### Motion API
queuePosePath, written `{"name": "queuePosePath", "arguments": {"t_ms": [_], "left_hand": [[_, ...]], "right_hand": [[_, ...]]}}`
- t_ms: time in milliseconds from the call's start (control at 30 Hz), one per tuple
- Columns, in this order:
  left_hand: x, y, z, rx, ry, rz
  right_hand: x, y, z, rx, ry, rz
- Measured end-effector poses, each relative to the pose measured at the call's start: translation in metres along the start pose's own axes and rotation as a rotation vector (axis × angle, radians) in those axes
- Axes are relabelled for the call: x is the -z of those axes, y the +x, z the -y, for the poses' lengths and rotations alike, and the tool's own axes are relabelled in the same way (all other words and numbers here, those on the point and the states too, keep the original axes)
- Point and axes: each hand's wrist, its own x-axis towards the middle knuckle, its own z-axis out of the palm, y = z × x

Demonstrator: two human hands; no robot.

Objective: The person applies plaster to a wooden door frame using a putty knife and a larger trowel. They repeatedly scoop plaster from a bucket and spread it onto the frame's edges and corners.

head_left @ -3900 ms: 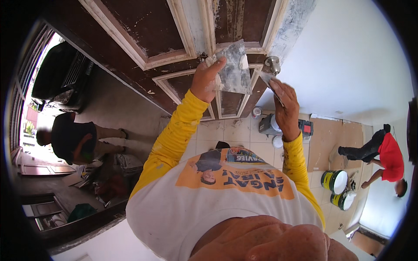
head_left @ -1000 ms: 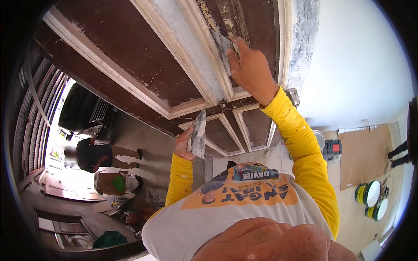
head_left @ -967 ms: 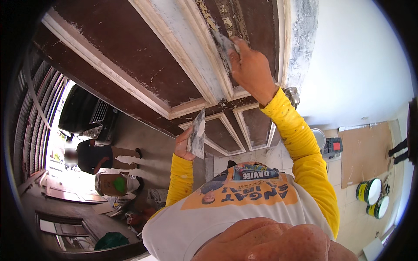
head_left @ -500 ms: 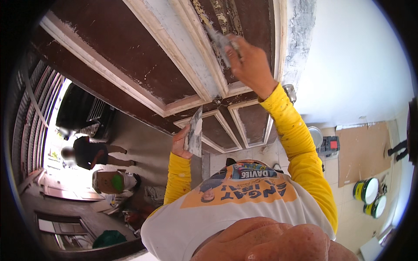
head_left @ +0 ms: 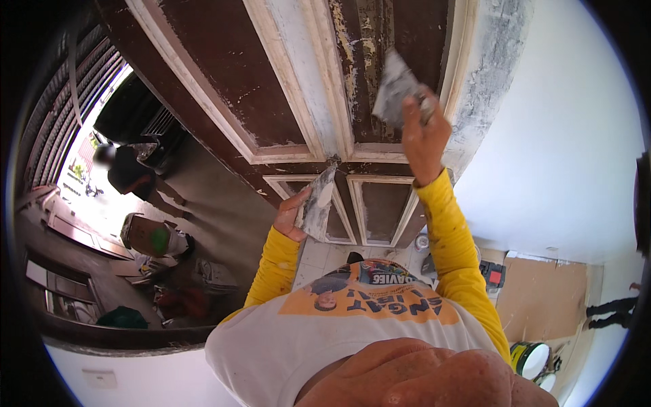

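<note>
My right hand (head_left: 427, 139) is closed round a putty knife (head_left: 396, 88), its broad, grey-smeared blade pointing up over a brown door panel with worn, pale streaks. Whether the blade touches the panel I cannot tell. Lower and to the left, my left hand (head_left: 290, 216) grips a wide putty-spreading blade (head_left: 316, 209) with a whitish lump of putty on its face. Both hands are in front of the dark brown panelled door (head_left: 224, 74), whose raised mouldings (head_left: 281, 74) are coated whitish. Yellow sleeves cover my forearms.
Grey patches mark the white wall (head_left: 563, 136) beside the door. Behind on the right are a brown sheet (head_left: 542, 298), a toolbox (head_left: 493, 275) and paint buckets (head_left: 532, 359). A person (head_left: 129, 169) stands outside at left, near a cardboard box (head_left: 148, 234) and a dark vehicle (head_left: 142, 108).
My right hand has moved right and down, and its putty knife now shows its blade broadside instead of edge-on. The left hand keeps its blade. The whole view has shifted.
</note>
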Motion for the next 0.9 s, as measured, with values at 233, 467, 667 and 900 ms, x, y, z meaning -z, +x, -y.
{"name": "queuePosePath", "arguments": {"t_ms": [233, 467, 667, 900], "left_hand": [[-0.024, 0.014, -0.026, -0.105, 0.051, 0.099], [-0.063, 0.03, -0.058, -0.524, 0.311, 0.23], [-0.054, 0.033, -0.057, -1.004, 1.092, 0.197], [-0.063, 0.039, -0.068, -1.288, 1.354, 0.656]], "right_hand": [[0.013, -0.064, -0.034, -0.78, 1.012, 0.023], [0.053, -0.101, 0.009, -1.158, 1.38, 0.11], [0.039, -0.082, 0.045, -1.248, 1.432, 0.143], [0.017, -0.05, 0.066, -1.253, 1.224, 0.185]]}}
